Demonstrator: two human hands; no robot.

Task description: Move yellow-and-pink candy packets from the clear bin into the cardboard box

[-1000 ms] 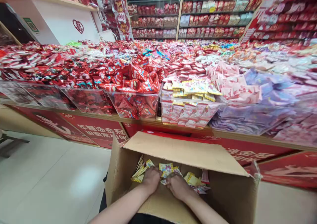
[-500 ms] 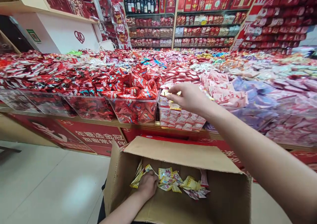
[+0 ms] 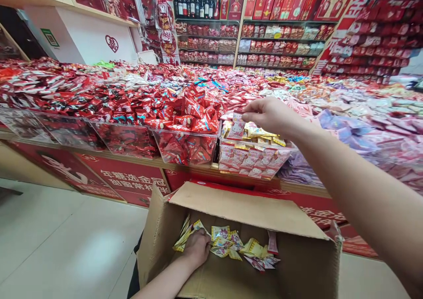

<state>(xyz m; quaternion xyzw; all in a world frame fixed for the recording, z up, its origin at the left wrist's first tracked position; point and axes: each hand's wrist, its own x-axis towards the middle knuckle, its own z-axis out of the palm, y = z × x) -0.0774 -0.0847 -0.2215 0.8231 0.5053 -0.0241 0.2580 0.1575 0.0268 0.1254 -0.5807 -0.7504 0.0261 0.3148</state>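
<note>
My right hand (image 3: 276, 117) pinches a small pink candy packet (image 3: 237, 127) between thumb and fingers. It holds the packet upright above the front of a clear plastic bin (image 3: 228, 141). Pink packets (image 3: 249, 160) show through the bin's front wall, with yellow-edged ones (image 3: 262, 136) on top. Below, my left hand (image 3: 197, 248) is down inside an open cardboard box (image 3: 251, 206), its fingers curled on yellow-and-white candy packets (image 3: 181, 237); the fingertips are partly hidden. More of these packets (image 3: 220, 233) lie in a row to its right.
Red candy packets (image 3: 196, 113) heap up in the neighbouring bin on the left. Purple packets (image 3: 342, 127) lie to the right. Behind the counter stand shelves with bottles (image 3: 194, 4) and red gift boxes (image 3: 280, 3). Tiled floor (image 3: 72, 241) is at the lower left.
My right hand has risen and moved right, and a pink packet now shows in its pinch. The left hand stays in the box. The view has shifted slightly.
</note>
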